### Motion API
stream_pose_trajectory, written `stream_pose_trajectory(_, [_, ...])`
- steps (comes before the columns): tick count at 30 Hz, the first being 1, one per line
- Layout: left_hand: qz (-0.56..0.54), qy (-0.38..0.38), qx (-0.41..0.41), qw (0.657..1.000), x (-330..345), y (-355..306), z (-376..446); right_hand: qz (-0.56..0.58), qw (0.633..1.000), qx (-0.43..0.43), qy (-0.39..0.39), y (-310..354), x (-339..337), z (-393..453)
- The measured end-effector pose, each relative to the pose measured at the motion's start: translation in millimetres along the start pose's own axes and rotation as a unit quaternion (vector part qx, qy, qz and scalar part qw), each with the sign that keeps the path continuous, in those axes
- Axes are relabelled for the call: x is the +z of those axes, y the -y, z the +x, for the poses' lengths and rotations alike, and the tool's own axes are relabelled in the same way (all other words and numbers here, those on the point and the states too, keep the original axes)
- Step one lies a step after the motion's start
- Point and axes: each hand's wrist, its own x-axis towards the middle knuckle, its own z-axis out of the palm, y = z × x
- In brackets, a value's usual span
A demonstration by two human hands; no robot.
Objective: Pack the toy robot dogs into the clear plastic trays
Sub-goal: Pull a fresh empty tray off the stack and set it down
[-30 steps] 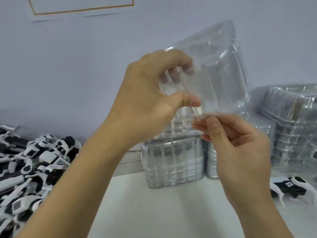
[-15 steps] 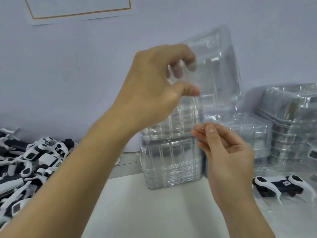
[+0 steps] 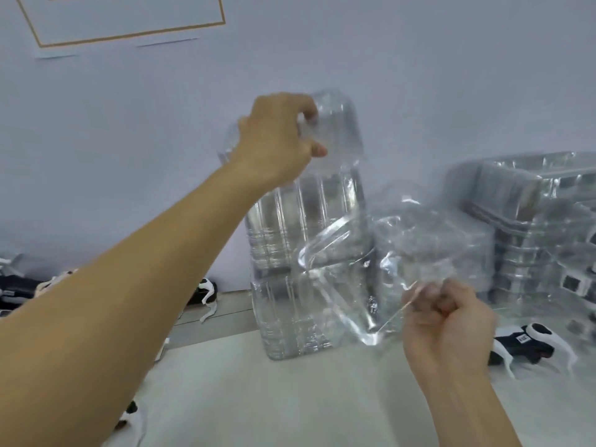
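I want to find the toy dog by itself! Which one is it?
Look right of the tall stack of clear plastic trays on the pale table. Beside the right hand lies one black-and-white toy robot dog, alone, unlike the dogs heaped far left.

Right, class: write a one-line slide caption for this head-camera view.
Left hand grips nested clear trays; right hand pulls one clear plastic tray free beside a toy robot dog.

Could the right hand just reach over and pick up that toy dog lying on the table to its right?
Probably not at once. The toy dog lies close beside the right hand with nothing between them, but that hand is gripping a clear tray, so it would have to set the tray down first.
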Motion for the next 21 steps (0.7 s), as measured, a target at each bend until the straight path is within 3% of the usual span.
stream_pose_trajectory(4, [0.063, 0.082, -0.003, 0.995, 27.3, 8.0, 6.0, -0.008, 1.0, 0.013, -0.027, 0.1, 1.6, -0.3])
stream_pose_trajectory(9, [0.049, 0.157, 0.029, 0.986, 26.1, 10.4, 4.6, 0.007, 0.998, 0.034, -0.044, -0.2, 0.7, 2.0])
stream_pose_trajectory(12, [0.03, 0.071, 0.03, 0.997, 20.6, 7.1, -13.8, -0.01, 0.999, 0.024, -0.043, -2.6, 1.1, 0.9])
stream_pose_trajectory(15, [-0.112, -0.052, -0.01, 0.992, 14.1, 0.7, -47.2, 0.01, 0.999, 0.02, -0.038, -4.6, 1.5, -1.5])
stream_pose_trajectory(18, [-0.276, -0.112, -0.102, 0.949, 10.9, 2.9, -90.7, 0.024, 0.999, -0.003, -0.04, -7.6, 6.8, -6.3])
stream_pose_trajectory(21, [-0.405, -0.115, -0.205, 0.883, 19.6, 14.9, -140.2, 0.016, 0.999, -0.019, -0.045, -15.9, 9.1, -10.7])
